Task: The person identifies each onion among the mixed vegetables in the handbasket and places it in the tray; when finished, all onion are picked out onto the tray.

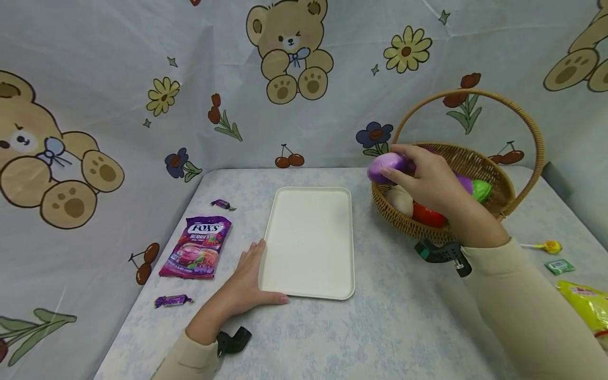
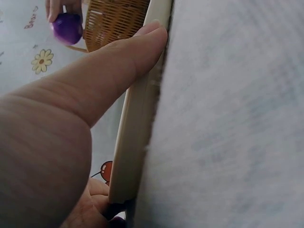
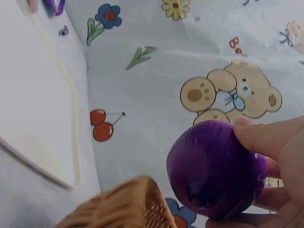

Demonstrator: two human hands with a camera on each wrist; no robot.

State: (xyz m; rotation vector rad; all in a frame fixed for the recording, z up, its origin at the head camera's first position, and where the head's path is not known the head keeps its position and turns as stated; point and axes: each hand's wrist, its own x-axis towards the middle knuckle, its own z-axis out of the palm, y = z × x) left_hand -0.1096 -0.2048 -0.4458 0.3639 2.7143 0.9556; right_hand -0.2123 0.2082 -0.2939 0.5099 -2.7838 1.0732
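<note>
The purple ball point(image 1: 386, 167) is gripped in the right hand point(image 1: 429, 177) above the basket point(image 1: 499, 203) rim; the tray point(image 1: 311, 243) (steadied by the flat left hand point(image 1: 249, 279)) lies at eight o'clock.

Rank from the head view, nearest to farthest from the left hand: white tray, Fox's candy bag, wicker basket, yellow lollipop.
1. White tray: touching the left hand, at its near left corner.
2. Fox's candy bag: just left of the hand.
3. Wicker basket: across the tray, to the right.
4. Yellow lollipop: far right, beyond the basket.
</note>
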